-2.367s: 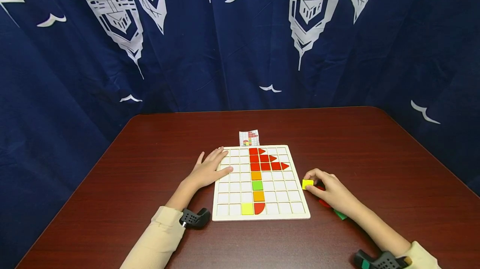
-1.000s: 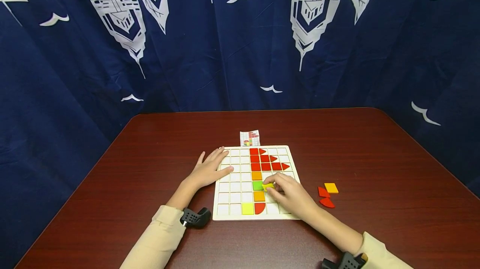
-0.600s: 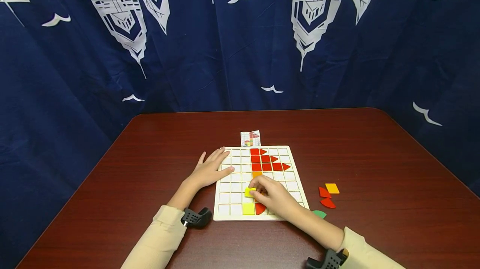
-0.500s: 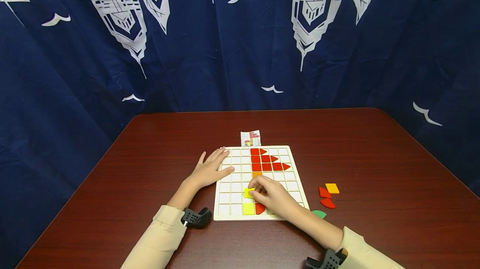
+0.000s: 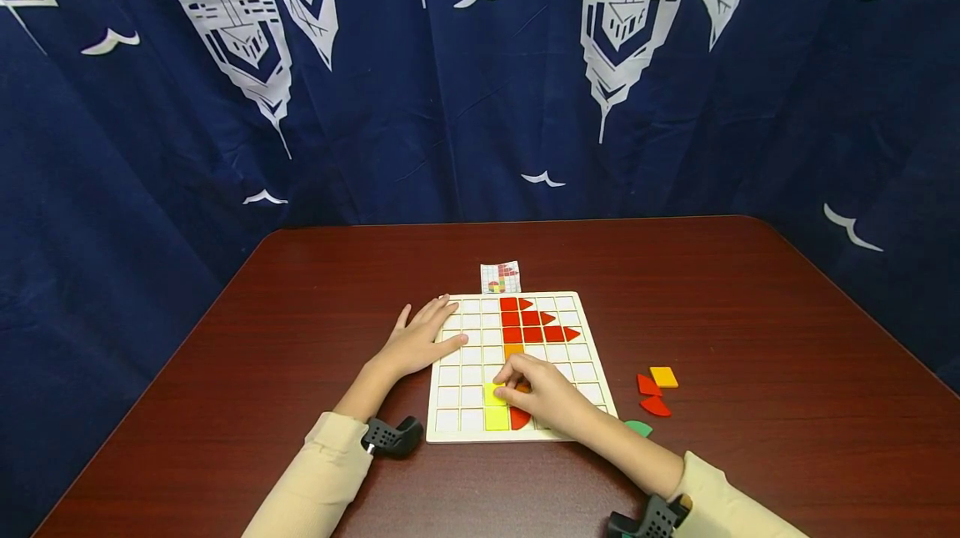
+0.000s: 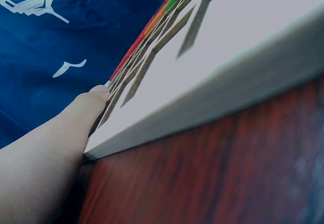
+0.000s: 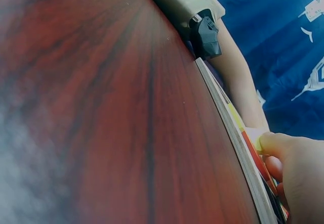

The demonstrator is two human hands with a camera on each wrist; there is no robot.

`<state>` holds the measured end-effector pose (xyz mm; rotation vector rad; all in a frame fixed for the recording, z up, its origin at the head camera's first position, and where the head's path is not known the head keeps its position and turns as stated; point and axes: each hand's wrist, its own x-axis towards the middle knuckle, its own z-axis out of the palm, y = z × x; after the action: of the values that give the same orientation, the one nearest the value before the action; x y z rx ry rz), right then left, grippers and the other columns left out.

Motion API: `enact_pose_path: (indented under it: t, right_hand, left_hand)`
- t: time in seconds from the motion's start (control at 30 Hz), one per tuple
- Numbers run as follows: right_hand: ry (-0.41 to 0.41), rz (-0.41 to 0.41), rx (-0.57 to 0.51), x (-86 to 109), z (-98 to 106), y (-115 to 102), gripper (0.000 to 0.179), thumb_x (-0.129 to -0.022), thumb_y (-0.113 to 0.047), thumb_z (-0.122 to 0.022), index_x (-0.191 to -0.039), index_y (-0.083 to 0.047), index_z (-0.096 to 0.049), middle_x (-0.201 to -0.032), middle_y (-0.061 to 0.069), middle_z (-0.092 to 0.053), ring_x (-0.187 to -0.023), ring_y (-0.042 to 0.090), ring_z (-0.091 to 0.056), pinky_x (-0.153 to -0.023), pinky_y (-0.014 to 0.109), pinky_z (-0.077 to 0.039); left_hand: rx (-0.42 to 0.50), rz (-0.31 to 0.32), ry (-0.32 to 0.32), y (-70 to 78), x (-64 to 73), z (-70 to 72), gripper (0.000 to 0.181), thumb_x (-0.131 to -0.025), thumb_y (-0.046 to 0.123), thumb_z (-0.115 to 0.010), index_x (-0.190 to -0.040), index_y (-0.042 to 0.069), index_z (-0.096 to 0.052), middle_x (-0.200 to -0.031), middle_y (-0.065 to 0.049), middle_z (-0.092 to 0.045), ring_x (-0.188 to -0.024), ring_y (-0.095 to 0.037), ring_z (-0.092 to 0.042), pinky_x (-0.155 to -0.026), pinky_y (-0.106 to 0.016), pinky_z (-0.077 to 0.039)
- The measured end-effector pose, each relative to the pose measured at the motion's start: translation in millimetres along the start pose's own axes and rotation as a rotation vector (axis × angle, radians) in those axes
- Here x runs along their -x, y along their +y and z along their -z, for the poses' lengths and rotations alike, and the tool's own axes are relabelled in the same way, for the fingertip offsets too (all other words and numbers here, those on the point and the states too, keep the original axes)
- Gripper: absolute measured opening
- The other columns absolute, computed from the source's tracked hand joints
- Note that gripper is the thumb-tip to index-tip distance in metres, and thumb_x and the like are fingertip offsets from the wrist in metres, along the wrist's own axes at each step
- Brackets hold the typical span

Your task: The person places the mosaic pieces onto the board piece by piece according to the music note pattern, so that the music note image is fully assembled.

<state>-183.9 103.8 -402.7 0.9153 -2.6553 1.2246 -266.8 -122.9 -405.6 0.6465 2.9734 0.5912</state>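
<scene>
A white gridded puzzle board [image 5: 448, 397] lies on the table. My left hand [image 5: 415, 346] rests flat across its left edge, fingers spread; the left wrist view shows a thumb [image 6: 90, 105] on the board's border. My right hand [image 5: 553, 396] pinches a yellow square tile [image 5: 491, 394] between thumb and fingers, at the cell right above another yellow square tile [image 5: 497, 419]. In the right wrist view the thumb touches the tile's edge [image 7: 259, 144]. A rounded red tile [image 5: 519, 419] sits beside the lower yellow one. The right hand hides part of the tile column.
Red tiles [image 5: 512, 335], some ending in points, fill part of the board's far rows. A printed pattern card [image 5: 500, 277] lies behind the board. To the right lie an orange-yellow square [image 5: 663, 377], two red curved pieces [image 5: 655, 406] and a green piece [image 5: 640, 429].
My right hand has carried the yellow tile from the table at the right leftward over the board, then slightly down to the cell above the other yellow tile. The left hand stays put.
</scene>
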Motion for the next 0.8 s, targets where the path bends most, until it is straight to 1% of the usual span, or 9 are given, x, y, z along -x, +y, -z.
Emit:
enact_pose_path:
  t: [0.27, 0.57, 0.67, 0.8]
  right_hand:
    - [-0.009, 0.005, 0.031, 0.2, 0.7, 0.2, 0.010, -0.082, -0.015, -0.067, -0.086, -0.014, -0.059, -0.080, -0.007, -0.055, -0.073, 0.002, -0.048, -0.065, 0.016, -0.042]
    - [-0.016, -0.003, 0.043, 0.7, -0.5, 1.9, 0.007, -0.083, -0.018, -0.066, -0.084, -0.016, -0.060, -0.082, -0.008, -0.053, -0.074, 0.002, -0.047, -0.066, 0.017, -0.042]
    - [-0.025, 0.017, 0.059, 0.8, -0.5, 1.9, 0.006, -0.083, -0.017, -0.065, -0.081, -0.017, -0.060, -0.081, -0.008, -0.052, -0.075, 0.002, -0.046, -0.067, 0.016, -0.042]
    - [-0.041, 0.043, 0.084, 0.7, -0.1, 1.3, 0.010, -0.084, -0.014, -0.064, -0.077, -0.018, -0.058, -0.081, -0.008, -0.051, -0.076, 0.001, -0.046, -0.068, 0.017, -0.043]
  left_hand:
    - [0.001, 0.002, -0.009, 1.5, 0.3, 1.5, 0.070, -0.088, 0.059, -0.041, -0.144, 0.021, -0.026, -0.154, 0.000, -0.015, -0.142, -0.018, -0.013, -0.113, -0.052, 0.002]
    - [-0.001, 0.000, -0.007, 1.1, 0.5, 0.2, 0.069, -0.088, 0.059, -0.041, -0.145, 0.021, -0.026, -0.154, 0.000, -0.015, -0.142, -0.018, -0.013, -0.112, -0.052, 0.002]
    - [-0.002, 0.000, -0.007, 0.8, 0.3, 0.0, 0.069, -0.088, 0.059, -0.041, -0.145, 0.021, -0.026, -0.154, 0.000, -0.015, -0.142, -0.018, -0.013, -0.112, -0.052, 0.002]
    - [-0.004, 0.003, -0.011, 1.4, 0.5, 1.0, 0.070, -0.088, 0.059, -0.041, -0.145, 0.021, -0.026, -0.154, 0.000, -0.014, -0.142, -0.018, -0.013, -0.113, -0.052, 0.002]
